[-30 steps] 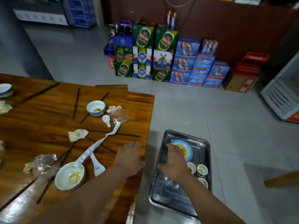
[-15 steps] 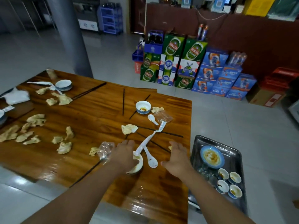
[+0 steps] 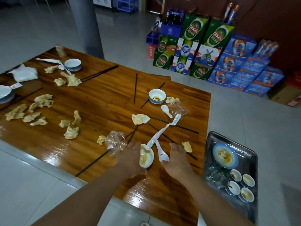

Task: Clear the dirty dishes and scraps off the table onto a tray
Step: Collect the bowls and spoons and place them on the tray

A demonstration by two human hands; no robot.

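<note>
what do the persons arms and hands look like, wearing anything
Both forearms are bare up to the frame edge: no sleeves, gloves or watch show. The left hand and right hand are bare too. A small glint on one left finger might be a ring, too blurred to tell.

I see a glossy amber-brown table (image 3: 101,101), black chopsticks (image 3: 135,88), white spoon (image 3: 161,154), perhaps blue-rimmed bowl (image 3: 157,96).

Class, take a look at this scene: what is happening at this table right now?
A person is clearing a messy wooden table. The left hand grips a dirty bowl at the near edge; the right hand rests beside a white spoon. A metal tray to the right already holds a plate and small cups. Crumpled napkins and chopsticks remain.
</note>
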